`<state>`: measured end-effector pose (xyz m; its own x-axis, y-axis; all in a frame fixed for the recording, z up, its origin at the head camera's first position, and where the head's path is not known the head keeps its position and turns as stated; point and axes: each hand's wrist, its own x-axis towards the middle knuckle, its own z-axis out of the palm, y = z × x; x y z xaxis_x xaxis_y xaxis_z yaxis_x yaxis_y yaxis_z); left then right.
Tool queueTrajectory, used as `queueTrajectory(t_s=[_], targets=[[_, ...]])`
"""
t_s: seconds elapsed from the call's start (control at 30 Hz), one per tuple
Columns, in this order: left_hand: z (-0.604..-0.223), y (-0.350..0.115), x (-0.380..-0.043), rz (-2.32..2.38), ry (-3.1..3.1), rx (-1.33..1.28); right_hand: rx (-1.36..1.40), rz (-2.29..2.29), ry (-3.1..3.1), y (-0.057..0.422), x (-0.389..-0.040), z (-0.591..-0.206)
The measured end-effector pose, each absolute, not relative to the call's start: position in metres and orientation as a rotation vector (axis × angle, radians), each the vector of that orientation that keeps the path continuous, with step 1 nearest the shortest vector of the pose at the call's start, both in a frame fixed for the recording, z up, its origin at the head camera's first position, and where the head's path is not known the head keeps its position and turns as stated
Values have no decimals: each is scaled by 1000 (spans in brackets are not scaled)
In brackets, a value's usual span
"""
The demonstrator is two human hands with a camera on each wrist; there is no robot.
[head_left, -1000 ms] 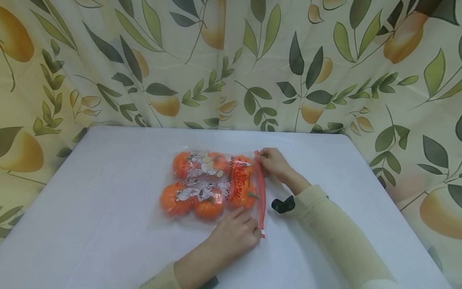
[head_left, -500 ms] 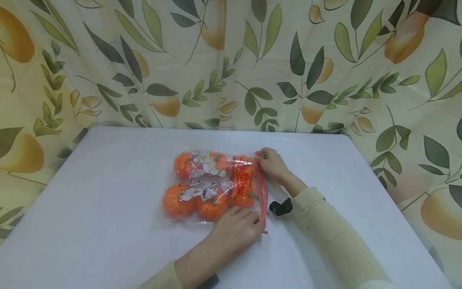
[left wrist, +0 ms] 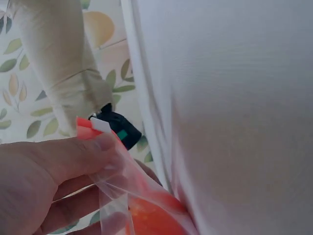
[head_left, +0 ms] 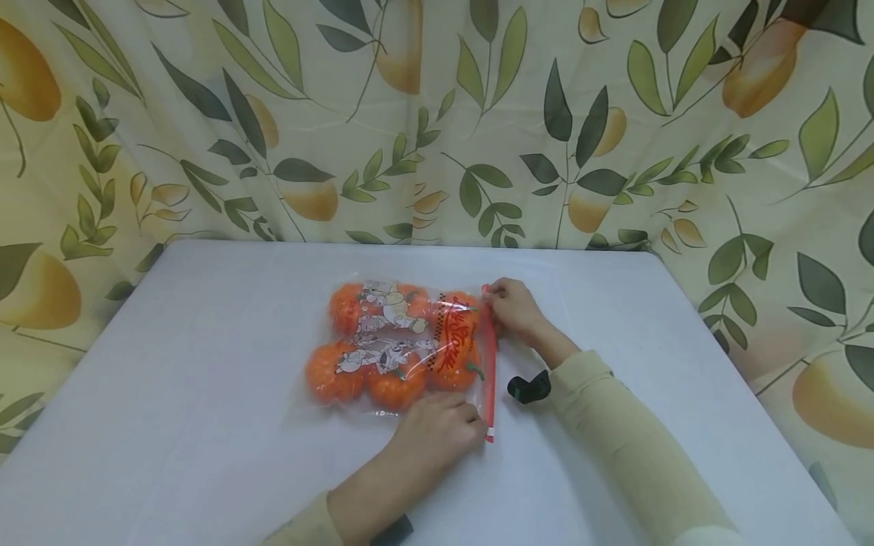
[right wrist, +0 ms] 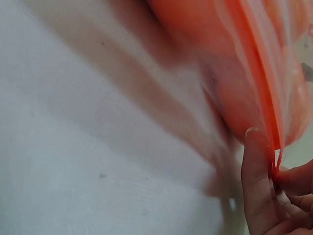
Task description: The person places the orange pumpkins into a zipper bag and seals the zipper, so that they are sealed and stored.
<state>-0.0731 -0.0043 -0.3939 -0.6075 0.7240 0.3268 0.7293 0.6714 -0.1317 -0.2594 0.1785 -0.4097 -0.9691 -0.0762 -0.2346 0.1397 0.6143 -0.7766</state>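
Note:
A clear zip bag (head_left: pixel 399 343) with printed cartoon figures and a red zip strip lies on the table, with several orange toy pumpkins (head_left: pixel 334 371) inside. My left hand (head_left: pixel 440 432) pinches the near end of the strip between thumb and fingers. That grip shows in the left wrist view, where the thumb (left wrist: pixel 80 154) lies beside the white slider (left wrist: pixel 101 125). At the far end of the strip, my right hand (head_left: pixel 517 309) pinches the corner. In the right wrist view its thumb and finger hold the red zip strip (right wrist: pixel 261 83), the pumpkins showing behind it.
The white-covered table (head_left: pixel 205 379) extends around the bag, its far edge against a curtain (head_left: pixel 437 136) printed with leaves and fruit. A black wrist camera (head_left: pixel 529 387) sits under the right sleeve.
The bag's zip end swung slightly right, then came back left. My left hand moved with it and is a little further left now. The right hand stays at the far corner.

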Motion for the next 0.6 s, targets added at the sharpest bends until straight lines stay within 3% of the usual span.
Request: queueTrajectory(t_s=[0.6], targets=[[-397,-3,-74,-24,-2482,-1133,119,-1343,2497,185,-254,-407]])
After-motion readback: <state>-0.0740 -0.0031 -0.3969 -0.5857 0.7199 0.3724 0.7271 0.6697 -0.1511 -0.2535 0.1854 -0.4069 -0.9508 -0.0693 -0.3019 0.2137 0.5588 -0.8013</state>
